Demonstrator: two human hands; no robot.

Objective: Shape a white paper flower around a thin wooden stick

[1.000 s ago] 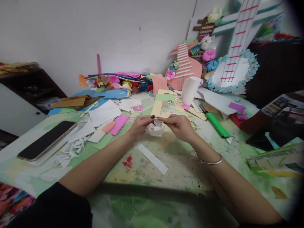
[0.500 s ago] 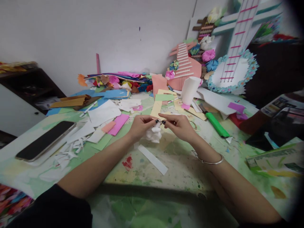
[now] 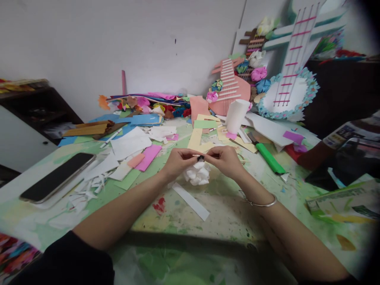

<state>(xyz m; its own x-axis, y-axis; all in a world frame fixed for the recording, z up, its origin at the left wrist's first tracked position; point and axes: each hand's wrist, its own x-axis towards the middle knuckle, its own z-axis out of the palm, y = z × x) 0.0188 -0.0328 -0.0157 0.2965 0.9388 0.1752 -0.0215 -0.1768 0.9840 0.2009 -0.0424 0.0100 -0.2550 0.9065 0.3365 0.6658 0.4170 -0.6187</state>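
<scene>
Both hands meet over the middle of the table, fingertips pinched together. A white paper flower (image 3: pixel 197 174) with ruffled petals hangs below the fingers. My left hand (image 3: pixel 178 161) is closed on its upper end from the left, where a thin pale edge shows at the fingertips. From the other side my right hand (image 3: pixel 224 159) pinches at the same spot, its thumb against the left thumb. The exact grip is hidden by the fingers. Nearer to me, a white paper strip (image 3: pixel 190 201) lies slantwise on the paint-stained table (image 3: pixel 231 219).
To the left lie a phone (image 3: pixel 57 177), white paper scraps (image 3: pixel 130 143) and a pink paper piece (image 3: pixel 149 157). A green utility knife (image 3: pixel 269 158) is on the right. Behind stand a white paper roll (image 3: pixel 237 116) and paper instrument models (image 3: pixel 233 89). A dark bottle (image 3: pixel 320 152) is far right.
My right index finger, stretched out before, has curled down into the pinch. The flower has turned, and more of its petals show below my hands. The view has shifted slightly.
</scene>
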